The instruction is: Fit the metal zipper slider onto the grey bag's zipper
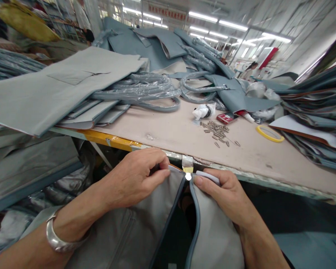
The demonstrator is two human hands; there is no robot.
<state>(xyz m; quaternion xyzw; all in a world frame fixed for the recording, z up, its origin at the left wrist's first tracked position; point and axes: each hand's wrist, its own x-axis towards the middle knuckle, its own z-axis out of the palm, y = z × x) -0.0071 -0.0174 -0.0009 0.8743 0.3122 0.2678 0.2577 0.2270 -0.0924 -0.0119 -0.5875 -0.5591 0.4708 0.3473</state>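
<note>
My left hand (137, 173), with a silver bangle (54, 235) on its wrist, pinches the top corner of a grey fabric panel (154, 220) between thumb and fingers. My right hand (224, 190) grips the top of a second grey fabric panel (217, 228), thumb in front. Blue-grey strips edge both panels, and their top ends come close together at a small shiny metal piece (187, 175) by the table edge. Below it the edges spread apart around a dark gap. Whether the metal piece is joined to the strips I cannot tell.
On the table (170, 129) lie several small metal pieces (217, 130), a red box (225, 118) and a yellow tape roll (269, 133). Plastic-wrapped handles (145, 89) and grey panels (81, 74) are heaped at left. Stacked sheets (319, 112) stand at right.
</note>
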